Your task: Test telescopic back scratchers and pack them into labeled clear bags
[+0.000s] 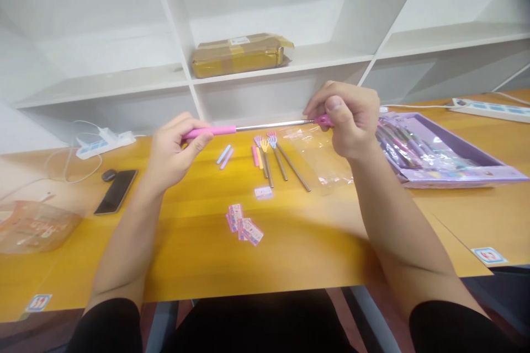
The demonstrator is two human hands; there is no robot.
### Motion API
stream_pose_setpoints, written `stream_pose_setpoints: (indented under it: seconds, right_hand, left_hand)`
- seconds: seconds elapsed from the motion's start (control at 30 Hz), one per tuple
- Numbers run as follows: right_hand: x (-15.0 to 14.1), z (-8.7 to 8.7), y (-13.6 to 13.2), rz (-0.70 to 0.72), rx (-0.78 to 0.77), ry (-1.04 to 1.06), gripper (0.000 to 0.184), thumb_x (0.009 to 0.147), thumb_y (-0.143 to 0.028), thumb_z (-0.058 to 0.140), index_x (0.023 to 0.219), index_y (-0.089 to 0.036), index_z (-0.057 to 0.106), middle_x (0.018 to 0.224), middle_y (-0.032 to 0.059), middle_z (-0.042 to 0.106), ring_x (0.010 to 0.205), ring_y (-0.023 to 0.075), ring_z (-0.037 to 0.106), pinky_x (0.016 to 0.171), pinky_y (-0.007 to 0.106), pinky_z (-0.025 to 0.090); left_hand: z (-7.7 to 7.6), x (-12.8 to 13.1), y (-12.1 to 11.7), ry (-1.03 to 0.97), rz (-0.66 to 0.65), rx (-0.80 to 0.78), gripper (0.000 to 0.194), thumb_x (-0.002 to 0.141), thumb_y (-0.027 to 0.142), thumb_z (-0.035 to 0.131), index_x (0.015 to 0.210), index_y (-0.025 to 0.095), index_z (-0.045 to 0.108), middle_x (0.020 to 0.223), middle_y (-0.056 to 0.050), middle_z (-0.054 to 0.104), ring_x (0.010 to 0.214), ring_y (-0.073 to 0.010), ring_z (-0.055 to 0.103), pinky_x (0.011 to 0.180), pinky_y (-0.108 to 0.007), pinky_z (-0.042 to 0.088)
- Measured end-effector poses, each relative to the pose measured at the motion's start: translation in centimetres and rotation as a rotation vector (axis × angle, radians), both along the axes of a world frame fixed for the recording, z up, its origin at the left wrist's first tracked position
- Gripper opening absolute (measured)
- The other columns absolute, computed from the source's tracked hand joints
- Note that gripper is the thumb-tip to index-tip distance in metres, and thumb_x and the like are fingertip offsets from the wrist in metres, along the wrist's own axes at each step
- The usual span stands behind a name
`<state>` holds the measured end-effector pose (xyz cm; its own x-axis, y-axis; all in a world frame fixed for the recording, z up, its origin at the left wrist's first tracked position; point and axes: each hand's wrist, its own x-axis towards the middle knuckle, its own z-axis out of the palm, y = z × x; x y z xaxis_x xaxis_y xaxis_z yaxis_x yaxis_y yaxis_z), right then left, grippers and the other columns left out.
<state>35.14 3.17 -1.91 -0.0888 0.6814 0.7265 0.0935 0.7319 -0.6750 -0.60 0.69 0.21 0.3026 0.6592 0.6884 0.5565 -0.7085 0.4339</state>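
Observation:
Stretched level between my hands is a telescopic back scratcher (pixel 273 124) with a pink handle and a thin metal rod. My left hand (pixel 176 146) is closed round the pink handle. At the other end my right hand (pixel 345 116) grips the pink head, mostly hidden by the fingers. Below on the table lie several metal rods with claw heads, among them a yellow claw (pixel 264 146) and a blue claw (pixel 272 142). Loose handle sleeves lie beside them, including a purple sleeve (pixel 227 159) and a pink sleeve (pixel 255 156). Several small printed cards (pixel 244 225) lie nearer to me.
A purple box (pixel 451 174) with wrapped items stands at right, beside a clear plastic bag (pixel 321 157). On the left are a phone (pixel 116 192), a power strip (pixel 105 142) and an orange-printed bag (pixel 35 226). A taped carton (pixel 238 56) sits on the shelf behind.

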Motion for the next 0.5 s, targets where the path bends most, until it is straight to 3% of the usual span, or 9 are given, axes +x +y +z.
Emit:
stream_pose_setpoints:
  seconds: [0.23, 0.5]
  right_hand:
    - [-0.7, 0.1, 0.2, -0.113, 0.283, -0.192, 0.055, 0.111, -0.072, 0.055, 0.088, -0.029, 0.08, 0.076, 0.0059, 0.068, 0.07, 0.021, 0.064, 0.064, 0.037, 0.048]
    - [-1.9, 0.0, 0.0, -0.105, 0.348, -0.26, 0.057, 0.115, -0.067, 0.048, 0.086, -0.026, 0.076, 0.074, 0.0046, 0.068, 0.065, 0.0186, 0.062, 0.067, 0.038, 0.048]
  left_hand:
    - [-0.5, 0.1, 0.2, 0.026, 0.017, 0.034, 0.02, 0.106, 0.039, 0.071, 0.104, 0.024, 0.085, 0.081, -0.002, 0.058, 0.067, -0.0148, 0.047, 0.063, -0.032, 0.037]
    - [-0.7, 1.7, -0.1, 0.078, -0.021, 0.026, 0.018, 0.105, 0.034, 0.069, 0.102, 0.023, 0.084, 0.078, -0.002, 0.061, 0.068, -0.0159, 0.049, 0.067, -0.033, 0.042]
